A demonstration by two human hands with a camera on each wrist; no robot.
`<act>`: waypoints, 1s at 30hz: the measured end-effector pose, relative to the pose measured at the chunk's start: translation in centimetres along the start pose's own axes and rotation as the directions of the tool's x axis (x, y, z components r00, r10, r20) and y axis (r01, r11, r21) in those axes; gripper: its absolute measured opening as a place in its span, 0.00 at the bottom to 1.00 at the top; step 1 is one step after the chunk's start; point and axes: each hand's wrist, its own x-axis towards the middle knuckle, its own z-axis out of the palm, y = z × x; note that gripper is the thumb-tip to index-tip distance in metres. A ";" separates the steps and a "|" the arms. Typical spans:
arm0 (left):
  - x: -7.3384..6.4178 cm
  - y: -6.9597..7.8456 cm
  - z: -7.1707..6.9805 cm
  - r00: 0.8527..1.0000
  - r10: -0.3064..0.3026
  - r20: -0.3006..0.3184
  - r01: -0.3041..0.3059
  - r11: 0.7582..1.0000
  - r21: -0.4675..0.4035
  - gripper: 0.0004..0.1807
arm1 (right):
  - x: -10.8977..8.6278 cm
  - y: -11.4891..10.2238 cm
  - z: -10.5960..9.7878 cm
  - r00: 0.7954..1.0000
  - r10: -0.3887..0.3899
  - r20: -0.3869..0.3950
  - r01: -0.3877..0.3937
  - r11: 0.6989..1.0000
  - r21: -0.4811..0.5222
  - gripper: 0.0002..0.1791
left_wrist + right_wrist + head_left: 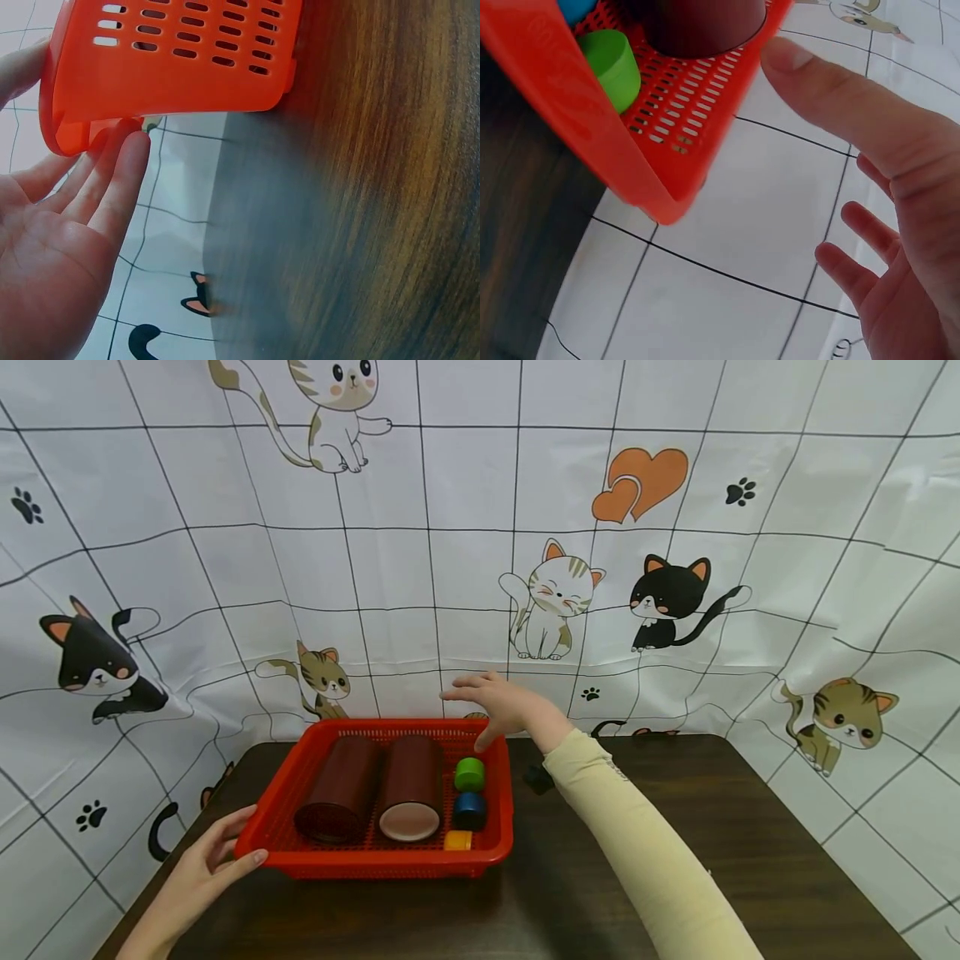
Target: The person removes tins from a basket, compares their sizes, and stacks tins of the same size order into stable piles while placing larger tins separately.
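A red plastic basket (375, 864) with slotted walls sits on the table. My left hand (198, 877) holds its near left corner, thumb at the front and fingers at the left rim; in the left wrist view the fingertips (133, 150) touch beneath the rim. Over the far right corner is my right hand (506, 706), fingers spread, holding nothing; its thumb (787, 56) is close to the rim. Inside the basket lie two dark brown cylinders, one on the left (341, 789) and one with a pale round end (412, 777). Beside them are small green (469, 774), blue (469, 811) and yellow (458, 841) round pieces.
The dark wooden table (637, 827) extends right of the basket and in front of it. A white sheet with grid lines and cartoon cats (555, 602) hangs behind the table and around its sides, near the basket's far edge.
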 end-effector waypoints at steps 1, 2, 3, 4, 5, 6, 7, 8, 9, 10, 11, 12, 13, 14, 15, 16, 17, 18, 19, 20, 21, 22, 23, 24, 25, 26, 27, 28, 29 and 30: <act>0.0 0.0 0.0 1.000 0.007 -0.001 -0.007 1.000 -0.005 0.36 | 0.2 0.0 0.2 1.000 -0.002 -0.001 0.002 1.000 0.009 0.50; 0.0 0.0 0.0 1.000 0.006 0.000 -0.006 1.000 -0.007 0.36 | 0.3 -0.1 0.4 1.000 -0.001 -0.002 0.001 1.000 0.015 0.50; 0.1 0.1 0.0 1.000 -0.009 0.004 0.009 1.000 -0.010 0.37 | 0.4 -0.2 0.5 1.000 0.002 -0.003 -0.002 1.000 0.023 0.49; 0.1 0.1 0.0 1.000 -0.022 0.010 0.022 1.000 -0.015 0.38 | 0.6 -0.2 0.7 1.000 0.006 -0.002 -0.006 1.000 0.025 0.49; 0.1 0.1 0.0 0.999 -0.029 0.017 0.030 0.999 -0.019 0.38 | 0.7 -0.3 0.9 1.000 0.010 -0.003 -0.010 1.000 0.028 0.48; 0.1 0.1 0.0 0.999 -0.035 0.019 0.035 0.999 -0.020 0.38 | 0.8 -0.3 1.1 1.000 0.012 -0.001 -0.012 0.999 0.033 0.48; 0.1 0.1 0.1 0.999 -0.037 0.022 0.038 0.999 -0.022 0.38 | 0.9 -0.3 1.3 1.000 0.016 0.002 -0.017 0.999 0.038 0.48; 0.0 0.1 0.1 0.999 -0.043 0.024 0.043 0.999 -0.020 0.39 | 1.1 -0.3 1.6 1.000 0.022 0.006 -0.022 0.999 0.038 0.47; 0.0 0.1 0.1 0.999 -0.038 0.021 0.039 0.999 -0.018 0.38 | 1.3 -0.3 1.8 1.000 0.024 0.008 -0.024 0.999 0.040 0.47; 0.0 0.0 0.1 0.999 -0.031 0.017 0.031 0.999 -0.017 0.38 | 1.5 -0.2 2.0 1.000 0.024 0.011 -0.024 0.999 0.043 0.46; 0.1 0.0 0.1 1.000 -0.020 0.012 0.021 1.000 -0.015 0.37 | 1.6 -0.2 2.2 1.000 0.021 0.014 -0.022 0.998 0.052 0.46; 0.1 -0.1 0.1 1.000 -0.017 0.009 0.017 1.000 -0.012 0.37 | 1.8 -0.2 2.4 1.000 0.020 0.017 -0.021 0.998 0.060 0.45; 0.1 -0.1 0.1 1.000 -0.013 0.009 0.013 1.000 -0.011 0.37 | 1.9 -0.2 2.5 1.000 0.021 0.018 -0.022 0.997 0.070 0.44; 0.2 -0.1 0.1 1.000 -0.014 0.010 0.014 1.000 -0.011 0.38 | 2.1 -0.2 2.6 1.000 0.020 0.019 -0.021 0.997 0.076 0.44; 0.2 -0.1 0.0 1.000 -0.021 0.015 0.021 1.000 -0.014 0.38 | 2.2 -0.3 2.8 1.000 0.017 0.017 -0.019 0.996 0.086 0.43; 0.2 -0.1 0.0 0.999 -0.029 0.022 0.029 0.999 -0.017 0.39 | 2.4 -0.3 3.0 1.000 0.016 0.016 -0.018 0.995 0.095 0.42; 0.2 -0.2 -0.1 0.999 -0.036 0.028 0.036 0.999 -0.018 0.39 | 2.5 -0.4 3.1 1.000 0.018 0.019 -0.020 0.994 0.105 0.42; 0.2 -0.2 -0.1 0.998 -0.043 0.035 0.044 0.999 -0.022 0.40 | 2.7 -0.4 3.3 1.000 0.024 0.020 -0.026 0.994 0.111 0.42; 0.2 -0.2 -0.2 0.998 -0.049 0.042 0.051 0.998 -0.025 0.40 | 2.7 -0.5 3.4 1.000 0.024 0.013 -0.025 0.994 0.105 0.41; 0.2 -0.3 -0.2 0.997 -0.054 0.047 0.055 0.998 -0.028 0.41 | 2.8 -0.6 3.5 0.999 0.029 0.013 -0.031 0.994 0.108 0.41; 0.1 -0.3 -0.2 0.997 -0.053 0.052 0.054 0.998 -0.030 0.41 | 2.9 -0.6 3.7 0.999 0.037 0.014 -0.038 0.992 0.117 0.41; 0.1 -0.3 -0.3 0.997 -0.049 0.054 0.051 0.998 -0.033 0.40 | 2.9 -0.7 3.8 0.999 0.046 0.017 -0.048 0.991 0.126 0.41; 0.1 -0.4 -0.3 0.997 -0.050 0.058 0.053 0.998 -0.036 0.40 | 2.9 -0.7 3.9 0.998 0.054 0.020 -0.056 0.990 0.130 0.41; 0.1 -0.4 -0.3 0.997 -0.048 0.062 0.050 0.998 -0.037 0.40 | 2.9 -0.7 4.1 0.998 0.062 0.022 -0.064 0.989 0.131 0.40; 0.1 -0.5 -0.3 0.997 -0.044 0.063 0.046 0.998 -0.037 0.40 | 2.9 -0.7 4.3 0.998 0.065 0.025 -0.068 0.989 0.135 0.39; 0.1 -0.5 -0.3 0.997 -0.043 0.062 0.046 0.998 -0.039 0.39 | 3.0 -0.6 4.5 0.997 0.074 0.036 -0.078 0.986 0.146 0.39; 0.1 -0.5 -0.2 0.997 -0.041 0.061 0.044 0.998 -0.043 0.39 | 3.1 -0.5 4.7 0.996 0.076 0.040 -0.081 0.986 0.142 0.38; 0.2 -0.6 -0.2 0.997 -0.039 0.059 0.042 0.998 -0.048 0.39 | 3.1 -0.4 4.9 0.996 0.078 0.044 -0.084 0.987 0.139 0.37; 0.2 -0.7 -0.2 0.998 -0.038 0.058 0.041 0.998 -0.053 0.39 | 3.1 -0.2 5.1 0.995 0.081 0.051 -0.087 0.987 0.136 0.36; 0.2 -0.7 -0.2 0.998 -0.031 0.054 0.034 0.998 -0.061 0.38 | 3.1 -0.2 5.2 0.995 0.087 0.058 -0.094 0.986 0.139 0.35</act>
